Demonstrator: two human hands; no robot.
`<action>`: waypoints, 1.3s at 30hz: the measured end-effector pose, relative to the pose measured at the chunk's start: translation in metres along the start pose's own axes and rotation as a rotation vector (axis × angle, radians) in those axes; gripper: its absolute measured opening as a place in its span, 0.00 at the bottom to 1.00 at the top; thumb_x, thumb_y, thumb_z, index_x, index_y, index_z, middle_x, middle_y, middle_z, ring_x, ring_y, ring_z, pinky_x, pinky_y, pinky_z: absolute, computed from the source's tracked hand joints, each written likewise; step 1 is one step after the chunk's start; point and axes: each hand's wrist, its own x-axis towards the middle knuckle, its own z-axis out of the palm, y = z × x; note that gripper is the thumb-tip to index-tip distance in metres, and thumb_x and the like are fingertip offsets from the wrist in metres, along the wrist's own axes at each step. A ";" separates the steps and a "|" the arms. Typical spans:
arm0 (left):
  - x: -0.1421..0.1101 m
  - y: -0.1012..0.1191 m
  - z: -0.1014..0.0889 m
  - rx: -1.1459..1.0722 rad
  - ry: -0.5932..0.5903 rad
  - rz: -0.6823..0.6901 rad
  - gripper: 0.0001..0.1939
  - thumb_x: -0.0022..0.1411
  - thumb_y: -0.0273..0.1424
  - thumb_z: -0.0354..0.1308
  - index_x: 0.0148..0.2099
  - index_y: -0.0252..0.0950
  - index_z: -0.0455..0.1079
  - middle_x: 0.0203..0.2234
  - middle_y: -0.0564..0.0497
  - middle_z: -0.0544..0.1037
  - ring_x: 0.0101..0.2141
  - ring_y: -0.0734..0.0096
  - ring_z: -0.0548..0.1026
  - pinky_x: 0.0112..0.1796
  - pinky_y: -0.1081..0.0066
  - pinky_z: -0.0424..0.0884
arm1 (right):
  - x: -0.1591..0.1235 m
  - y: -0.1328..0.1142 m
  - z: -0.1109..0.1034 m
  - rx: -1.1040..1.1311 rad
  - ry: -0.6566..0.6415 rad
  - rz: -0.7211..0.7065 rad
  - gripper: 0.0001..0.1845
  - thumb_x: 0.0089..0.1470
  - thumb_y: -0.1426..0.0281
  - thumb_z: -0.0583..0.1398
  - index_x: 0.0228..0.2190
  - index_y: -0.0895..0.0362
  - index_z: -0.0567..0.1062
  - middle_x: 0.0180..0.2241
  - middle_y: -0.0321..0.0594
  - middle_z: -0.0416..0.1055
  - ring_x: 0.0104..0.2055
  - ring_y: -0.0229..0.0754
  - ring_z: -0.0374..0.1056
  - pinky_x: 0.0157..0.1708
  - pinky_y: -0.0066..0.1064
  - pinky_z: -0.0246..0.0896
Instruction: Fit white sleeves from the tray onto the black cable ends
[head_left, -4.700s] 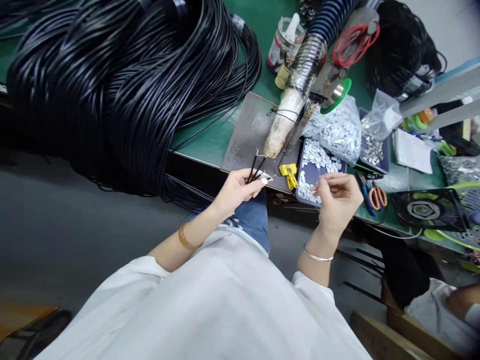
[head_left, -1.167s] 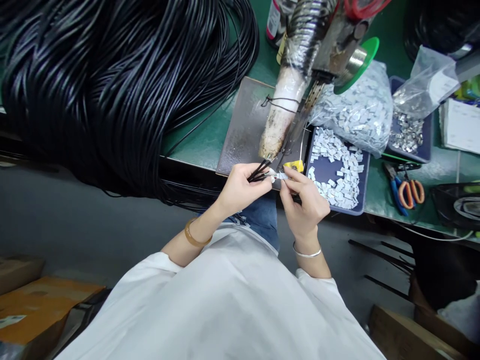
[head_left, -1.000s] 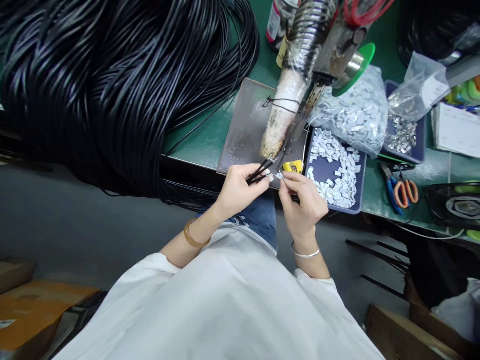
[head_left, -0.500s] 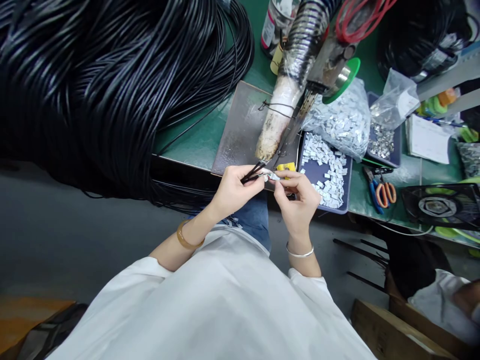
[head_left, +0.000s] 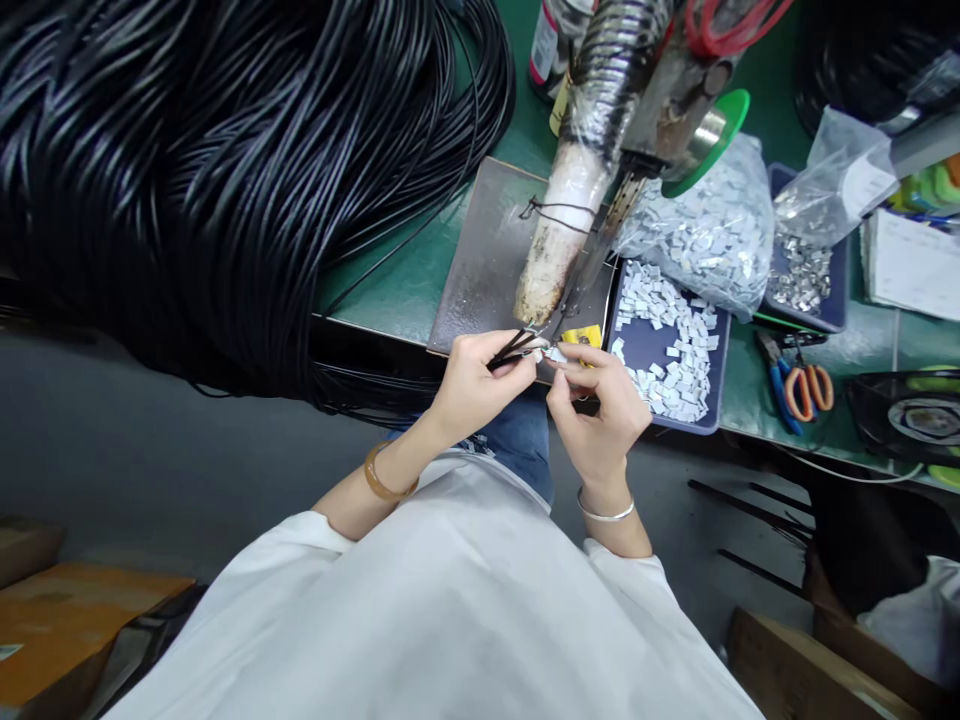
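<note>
My left hand (head_left: pixel 480 385) pinches a thin black cable (head_left: pixel 511 345), with its split ends pointing up and right past the fingertips. Just beside it, my right hand (head_left: pixel 598 405) is closed at the fingertips on a small pale flat piece (head_left: pixel 553 355), held against the cable end. How the piece and the wire meet is too small to make out. Directly above both hands is the stained white end of a duct hose (head_left: pixel 541 270), with a slim metal tool holder (head_left: pixel 600 240) alongside. A yellow block (head_left: pixel 581 336) lies behind my right fingers.
Large coils of black cable (head_left: pixel 225 180) fill the left. A tray of pale pieces (head_left: pixel 675 355), a plastic bag of them (head_left: pixel 712 235), a bin of metal parts (head_left: pixel 802 275), a solder-like wire spool (head_left: pixel 709 145) and orange-handled scissors (head_left: pixel 808 390) are to the right.
The view has shifted slightly, so the bench items on the right appear farther right. Both hands keep their hold close together; my right thumb sits a little lower, apart from the pale piece.
</note>
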 end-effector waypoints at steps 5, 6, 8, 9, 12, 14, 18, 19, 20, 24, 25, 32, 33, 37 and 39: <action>-0.002 0.002 0.001 0.000 -0.035 -0.058 0.07 0.59 0.24 0.57 0.32 0.31 0.77 0.20 0.55 0.72 0.21 0.81 0.61 0.25 0.77 0.58 | -0.005 0.002 -0.004 0.034 -0.061 0.042 0.07 0.56 0.77 0.62 0.34 0.53 0.73 0.41 0.38 0.79 0.37 0.37 0.76 0.29 0.26 0.72; -0.003 0.002 0.001 -0.001 -0.045 -0.073 0.07 0.59 0.25 0.57 0.32 0.31 0.77 0.21 0.54 0.74 0.21 0.80 0.63 0.25 0.77 0.59 | -0.006 0.003 -0.006 0.051 -0.068 0.065 0.06 0.57 0.76 0.61 0.35 0.53 0.73 0.41 0.38 0.79 0.37 0.37 0.77 0.29 0.27 0.73; -0.007 0.004 0.000 -0.005 -0.074 -0.100 0.08 0.60 0.28 0.59 0.31 0.31 0.76 0.22 0.53 0.75 0.22 0.79 0.66 0.25 0.77 0.61 | -0.007 0.005 -0.011 0.062 -0.013 0.109 0.05 0.59 0.75 0.60 0.36 0.52 0.74 0.35 0.36 0.79 0.32 0.37 0.77 0.27 0.28 0.72; -0.009 0.004 0.000 -0.006 -0.102 -0.120 0.09 0.61 0.29 0.60 0.29 0.31 0.76 0.20 0.54 0.75 0.22 0.79 0.67 0.25 0.77 0.61 | -0.007 0.006 -0.014 0.046 0.075 0.103 0.04 0.59 0.73 0.60 0.34 0.52 0.75 0.30 0.33 0.77 0.27 0.36 0.75 0.24 0.28 0.70; -0.019 0.003 -0.002 -0.076 -0.157 -0.235 0.15 0.63 0.36 0.59 0.29 0.31 0.76 0.19 0.53 0.75 0.20 0.77 0.71 0.24 0.77 0.65 | -0.005 0.009 -0.031 -0.063 0.512 0.008 0.05 0.59 0.66 0.61 0.30 0.50 0.74 0.21 0.29 0.66 0.14 0.32 0.58 0.14 0.31 0.56; -0.023 0.001 -0.005 -0.177 -0.075 -0.304 0.16 0.65 0.38 0.58 0.30 0.31 0.76 0.23 0.50 0.79 0.24 0.75 0.75 0.28 0.76 0.71 | -0.001 0.013 -0.046 -0.130 0.660 0.048 0.04 0.58 0.63 0.61 0.33 0.50 0.73 0.25 0.31 0.66 0.13 0.30 0.53 0.14 0.32 0.54; -0.016 -0.002 -0.014 -0.383 0.137 -0.310 0.14 0.61 0.38 0.63 0.29 0.32 0.75 0.17 0.54 0.72 0.18 0.81 0.67 0.22 0.78 0.65 | 0.004 0.041 -0.073 -0.203 0.228 0.411 0.06 0.60 0.63 0.58 0.36 0.52 0.71 0.25 0.35 0.70 0.23 0.40 0.71 0.27 0.35 0.68; -0.012 -0.001 -0.016 -0.459 0.158 -0.313 0.12 0.58 0.37 0.66 0.29 0.33 0.74 0.17 0.56 0.69 0.16 0.84 0.62 0.18 0.79 0.59 | 0.005 0.052 -0.078 -0.263 0.124 0.444 0.07 0.58 0.63 0.60 0.33 0.53 0.71 0.25 0.36 0.71 0.26 0.42 0.72 0.30 0.36 0.69; -0.007 0.001 -0.019 -0.543 0.172 -0.322 0.11 0.54 0.36 0.68 0.31 0.34 0.73 0.18 0.57 0.68 0.15 0.86 0.57 0.16 0.79 0.54 | 0.006 0.064 -0.082 -0.356 0.039 0.448 0.07 0.56 0.63 0.61 0.30 0.53 0.70 0.25 0.36 0.72 0.27 0.43 0.72 0.32 0.36 0.68; 0.008 0.009 -0.023 -0.761 0.150 -0.372 0.14 0.47 0.32 0.71 0.32 0.36 0.68 0.19 0.59 0.66 0.17 0.86 0.57 0.16 0.80 0.50 | 0.017 0.102 -0.087 -0.557 -0.261 0.420 0.05 0.52 0.68 0.58 0.25 0.53 0.69 0.32 0.42 0.76 0.32 0.45 0.70 0.38 0.38 0.64; 0.010 0.011 -0.024 -0.761 0.124 -0.372 0.14 0.47 0.32 0.70 0.32 0.35 0.68 0.18 0.60 0.66 0.17 0.85 0.58 0.16 0.81 0.50 | 0.021 0.107 -0.087 -0.577 -0.311 0.412 0.04 0.51 0.69 0.58 0.25 0.53 0.68 0.33 0.42 0.76 0.33 0.46 0.70 0.39 0.39 0.63; 0.003 0.019 -0.021 -0.350 -0.047 -0.101 0.07 0.54 0.31 0.67 0.33 0.32 0.77 0.24 0.52 0.77 0.26 0.77 0.72 0.29 0.76 0.67 | 0.043 0.120 -0.092 -0.417 -0.492 0.538 0.06 0.44 0.66 0.62 0.21 0.53 0.70 0.25 0.38 0.72 0.29 0.44 0.67 0.34 0.35 0.58; 0.000 0.021 -0.021 -0.255 -0.081 -0.031 0.05 0.56 0.30 0.66 0.34 0.32 0.77 0.25 0.51 0.78 0.26 0.77 0.73 0.29 0.76 0.67 | 0.044 0.119 -0.092 -0.373 -0.507 0.553 0.06 0.44 0.66 0.62 0.21 0.53 0.71 0.24 0.37 0.72 0.29 0.43 0.67 0.33 0.35 0.58; -0.013 0.027 -0.014 -0.068 -0.218 0.188 0.07 0.61 0.24 0.58 0.36 0.33 0.78 0.25 0.51 0.79 0.26 0.76 0.73 0.30 0.75 0.66 | 0.036 0.108 -0.082 -0.385 -0.458 0.484 0.07 0.47 0.66 0.61 0.22 0.54 0.69 0.26 0.37 0.71 0.29 0.41 0.65 0.33 0.33 0.56; -0.017 0.025 -0.009 -0.114 -0.252 0.133 0.09 0.63 0.25 0.56 0.32 0.33 0.76 0.25 0.51 0.79 0.26 0.77 0.73 0.31 0.76 0.66 | 0.028 0.097 -0.073 -0.421 -0.354 0.417 0.06 0.49 0.68 0.60 0.24 0.54 0.68 0.27 0.37 0.70 0.30 0.40 0.65 0.34 0.33 0.57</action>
